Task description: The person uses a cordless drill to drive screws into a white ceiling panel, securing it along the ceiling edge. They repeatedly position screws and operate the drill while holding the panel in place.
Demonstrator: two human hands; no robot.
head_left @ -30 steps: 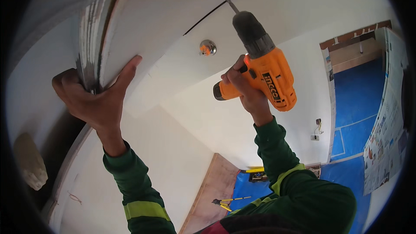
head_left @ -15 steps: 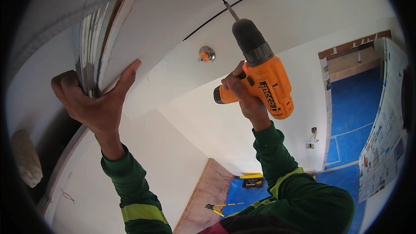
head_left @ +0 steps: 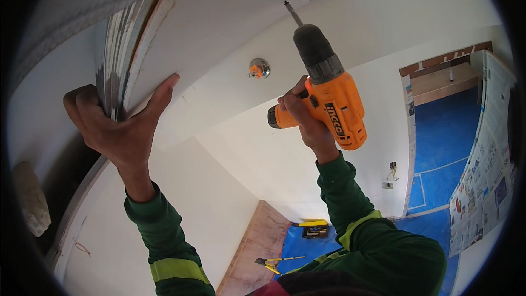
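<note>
Overhead is a white ceiling board (head_left: 219, 27) with a rough, pale cut edge and a shiny metal channel (head_left: 116, 49) along its left side. My left hand (head_left: 123, 123) grips the board's near corner, thumb flat on its face and fingers behind the channel. An orange and black cordless drill (head_left: 337, 101) is in my right hand (head_left: 309, 120), pointing upward. Its long driver bit (head_left: 295, 13) has a dark screw at the tip, close to the board near the far dark seam. Whether the tip touches the board cannot be made out.
A round ceiling fitting (head_left: 259, 68) with orange inside sits beyond the board. At right, a doorway shows blue sheeting (head_left: 444, 131) beside a newspaper-covered panel (head_left: 482, 170). Below lie a toolbox (head_left: 315, 230) and a yellow-legged stand (head_left: 271, 265). Wires hang from a wall outlet (head_left: 390, 178).
The dark gap along the board's right side no longer shows; the seam at its far edge looks wider. The bit's tip now lies against the board's area in view. Both hands keep their grips.
</note>
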